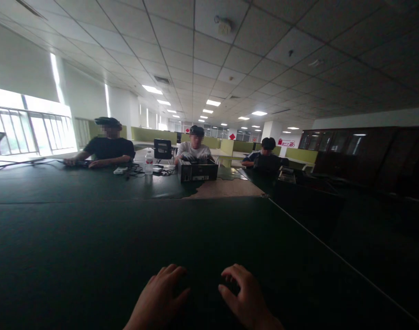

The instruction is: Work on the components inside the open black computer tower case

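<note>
My left hand (163,293) is low in the picture, over the dark green table top (102,247), with its thumb apart from the curved fingers. Facing it across a small gap is my right hand (242,291), its fingers bent and its thumb spread away from them. Neither hand holds anything. Both hover over or rest on the green surface; I cannot tell whether they touch it.
Three people sit across the table. A black computer case (198,171) stands before the middle person. Left of it are a clear plastic bottle (149,162) and tangled black cables (135,170). A bare brown patch (230,188) shows in the table covering.
</note>
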{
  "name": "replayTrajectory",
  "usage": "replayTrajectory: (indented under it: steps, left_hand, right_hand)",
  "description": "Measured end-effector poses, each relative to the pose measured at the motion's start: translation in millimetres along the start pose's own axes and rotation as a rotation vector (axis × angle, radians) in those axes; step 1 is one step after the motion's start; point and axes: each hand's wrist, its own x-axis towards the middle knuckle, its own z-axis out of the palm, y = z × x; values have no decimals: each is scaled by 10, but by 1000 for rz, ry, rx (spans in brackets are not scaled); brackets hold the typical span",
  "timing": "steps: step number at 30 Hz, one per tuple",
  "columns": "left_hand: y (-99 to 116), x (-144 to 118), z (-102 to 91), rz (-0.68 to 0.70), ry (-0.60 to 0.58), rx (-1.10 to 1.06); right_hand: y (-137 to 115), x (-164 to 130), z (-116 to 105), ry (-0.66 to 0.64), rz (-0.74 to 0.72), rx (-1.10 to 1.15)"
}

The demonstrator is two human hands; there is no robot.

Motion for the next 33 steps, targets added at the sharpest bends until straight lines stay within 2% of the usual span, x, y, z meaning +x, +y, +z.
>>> replayTrajectory:
  steps: [3, 7, 12, 25, 28, 33]
  left_hand:
    - [-71, 6, -28, -51, -28, 75]
    - [-88, -14, -28, -122, -116, 161]
    - [-94, -22, 3, -134, -163, 178]
    - [-142, -9, 21, -140, -170, 143]
    - [-97, -21, -3, -163, -189, 150]
    - [-48, -36, -24, -167, -210, 145]
  right_hand:
    - [138, 16, -30, 9, -5, -122]
    - [226, 13, -28, -64, 80, -247]
    - [206, 19, -13, -112, 133, -267]
    - [202, 33, -46, -117, 169, -278]
    - [230, 30, -33, -99, 144, -277]
    - [258, 46, -34, 23, 50, -270]
